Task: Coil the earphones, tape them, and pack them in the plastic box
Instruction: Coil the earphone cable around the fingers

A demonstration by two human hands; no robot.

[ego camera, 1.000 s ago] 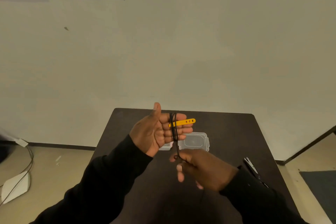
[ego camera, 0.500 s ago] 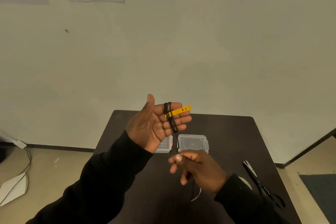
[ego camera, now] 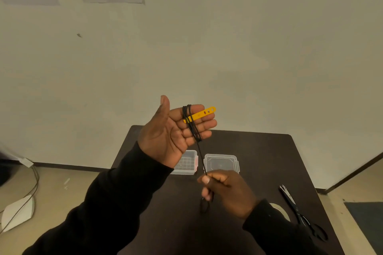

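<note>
My left hand (ego camera: 172, 130) is raised palm up above the table's far left, fingers straight. The black earphone cable (ego camera: 191, 124) is looped a few times around those fingers, over a yellow strap (ego camera: 202, 113) that lies along them and sticks out past the fingertips. A single strand runs down from the loops to my right hand (ego camera: 226, 190), which pinches it between thumb and fingers; the loose end hangs below the fist. The clear plastic box (ego camera: 187, 163) stands open on the table, partly behind my left wrist, with its lid (ego camera: 220, 163) beside it on the right.
Black scissors (ego camera: 300, 215) lie near the dark table's (ego camera: 259, 151) right edge. A roll of tape (ego camera: 280, 211) shows partly behind my right sleeve. A pale wall rises just behind the table. Cables and a white object lie on the floor at the left.
My left hand has risen a little with the loops on its fingers. My right hand has come up under it and now holds the strand taut below the loops.
</note>
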